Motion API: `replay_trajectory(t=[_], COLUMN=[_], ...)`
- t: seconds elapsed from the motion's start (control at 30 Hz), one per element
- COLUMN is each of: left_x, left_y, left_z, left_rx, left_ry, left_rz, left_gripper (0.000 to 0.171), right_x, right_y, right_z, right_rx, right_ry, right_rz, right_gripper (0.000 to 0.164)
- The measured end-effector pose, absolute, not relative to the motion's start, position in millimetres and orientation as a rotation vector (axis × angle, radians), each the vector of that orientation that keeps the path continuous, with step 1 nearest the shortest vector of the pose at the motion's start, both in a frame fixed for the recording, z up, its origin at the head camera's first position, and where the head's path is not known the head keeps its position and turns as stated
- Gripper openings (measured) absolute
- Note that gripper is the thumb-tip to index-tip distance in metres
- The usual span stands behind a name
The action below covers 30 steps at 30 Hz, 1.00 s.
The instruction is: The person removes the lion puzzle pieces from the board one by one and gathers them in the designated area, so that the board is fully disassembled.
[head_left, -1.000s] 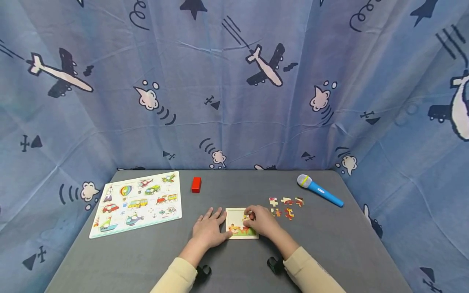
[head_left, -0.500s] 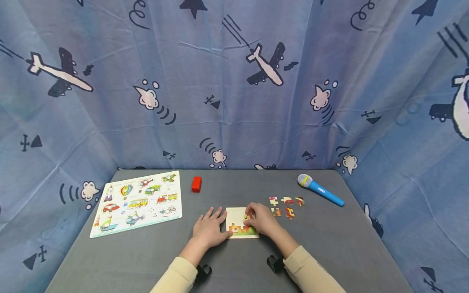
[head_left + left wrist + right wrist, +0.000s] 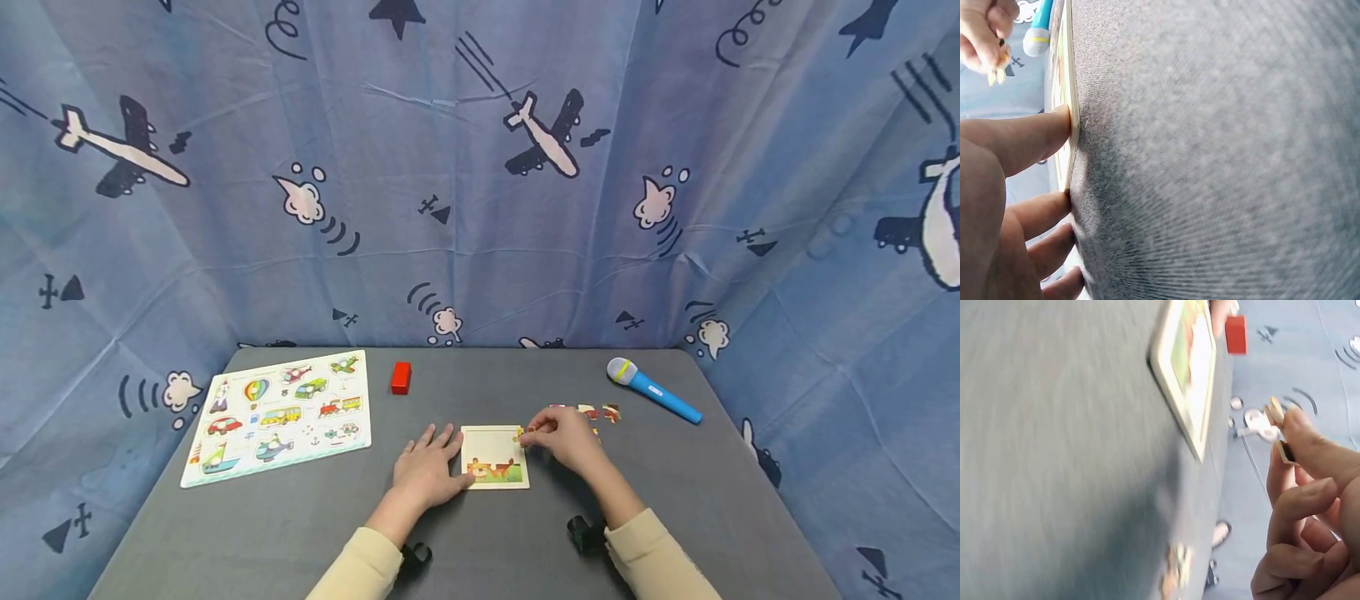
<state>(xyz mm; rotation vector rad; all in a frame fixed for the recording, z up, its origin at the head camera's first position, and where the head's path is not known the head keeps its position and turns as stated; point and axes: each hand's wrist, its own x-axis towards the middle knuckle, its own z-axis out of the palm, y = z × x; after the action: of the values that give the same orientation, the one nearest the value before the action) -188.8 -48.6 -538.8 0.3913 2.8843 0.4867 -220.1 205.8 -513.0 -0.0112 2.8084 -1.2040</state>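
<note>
A small square puzzle tray (image 3: 487, 442) lies mid-table, with fitted pieces (image 3: 495, 472) along its near side showing a bear-like face and green ground. My left hand (image 3: 425, 473) rests beside it with fingers spread, its thumb and index finger touching the tray's edge in the left wrist view. Between thumb and fingertips, my right hand (image 3: 568, 437) pinches a puzzle piece (image 3: 1286, 452), raised off the table at the tray's right side. The fingers cover most of that piece. Loose puzzle pieces (image 3: 611, 412) lie to the right, partly hidden behind the right hand.
At the far left lies a large picture board (image 3: 277, 418) of vehicles. A red block (image 3: 401, 378) stands behind the tray. Toward the back right is a blue toy microphone (image 3: 654, 390). A printed curtain (image 3: 480, 208) hangs behind the grey table (image 3: 300, 533).
My right hand has moved right from over the tray to its right edge, still pinching the puzzle piece. It now covers some loose pieces. The left hand stays in place.
</note>
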Motion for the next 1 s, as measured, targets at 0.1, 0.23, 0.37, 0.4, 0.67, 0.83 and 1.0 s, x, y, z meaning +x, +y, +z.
replay_trajectory(t=[0.1,0.23,0.37,0.4,0.67,0.83,1.0], left_x=[-188,-189,-189,-189,-189,-189,-188], left_y=[-49,-50,-49,-49,-51,-52,-53], left_z=[-539,-538,-539,-539,-541,-539,-538], left_rx=[0.393,0.398,0.407,0.406,0.430,0.445,0.466], left_ry=[2.890,2.900,2.894,2.888,2.860,2.836,2.837], left_rz=[0.481,0.459,0.458,0.465,0.503,0.520,0.515], left_gripper=[0.077,0.077,0.079,0.080,0.087,0.089,0.089], right_x=[-219,-217,-212,-212,-209,-209,-211], right_y=[222,242,262,267,307,329,342], right_z=[-510,-507,-504,-504,-505,-512,-519], right_rx=[0.015,0.062,0.087,0.091,0.191,0.197,0.253], right_ry=[2.803,2.795,2.812,2.811,2.806,2.804,2.770], right_rz=[-1.230,-1.285,-1.283,-1.286,-1.265,-1.256,-1.281], right_gripper=[0.019,0.018,0.019,0.020,0.030,0.031,0.034])
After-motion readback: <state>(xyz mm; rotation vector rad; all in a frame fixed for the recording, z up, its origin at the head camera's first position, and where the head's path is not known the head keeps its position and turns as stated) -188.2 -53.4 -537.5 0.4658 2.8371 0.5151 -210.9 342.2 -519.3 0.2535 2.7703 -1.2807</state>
